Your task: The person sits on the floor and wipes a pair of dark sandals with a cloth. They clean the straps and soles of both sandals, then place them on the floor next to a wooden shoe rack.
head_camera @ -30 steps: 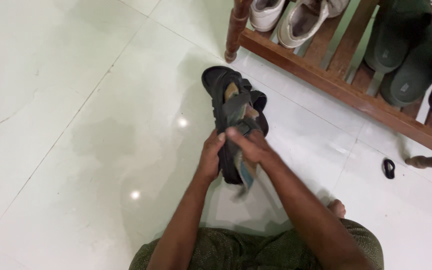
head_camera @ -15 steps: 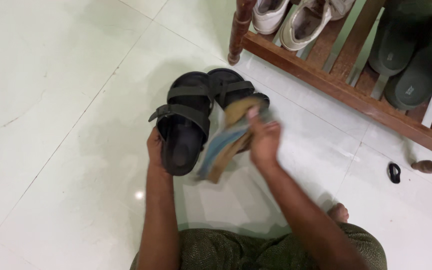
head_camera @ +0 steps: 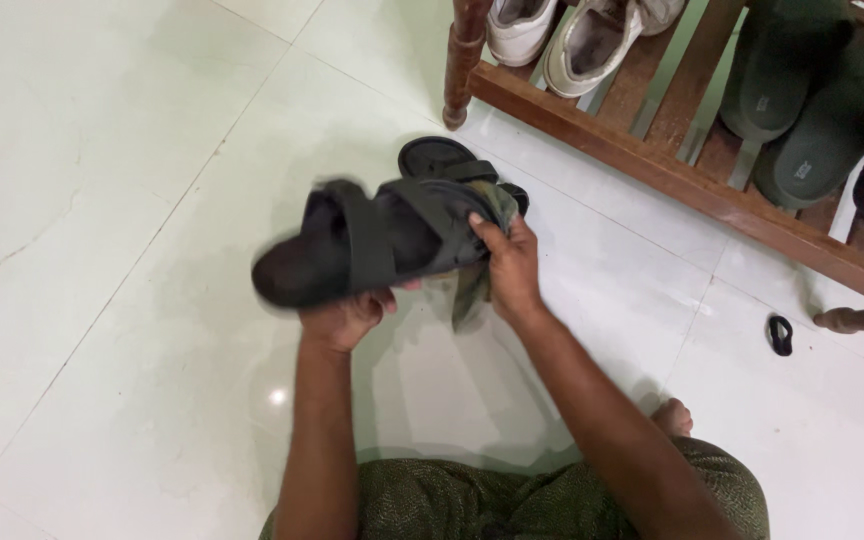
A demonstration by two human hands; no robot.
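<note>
At frame centre the left hand (head_camera: 347, 318) grips a black sandal (head_camera: 367, 245) from beneath, steadying it sideways, while the right hand (head_camera: 507, 265) clutches a cloth (head_camera: 472, 290) against its end, apparently wiping it.

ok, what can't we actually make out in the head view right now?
- Black sandal held up by the left hand: motion-blurred, its heel end smeared.
- Cloth in the right hand: mostly behind the sandal and fingers.
- Second sandal on the floor: largely hidden behind the held one.
- Shoe rack: white shoes and green slippers cut by the top edge.
</note>
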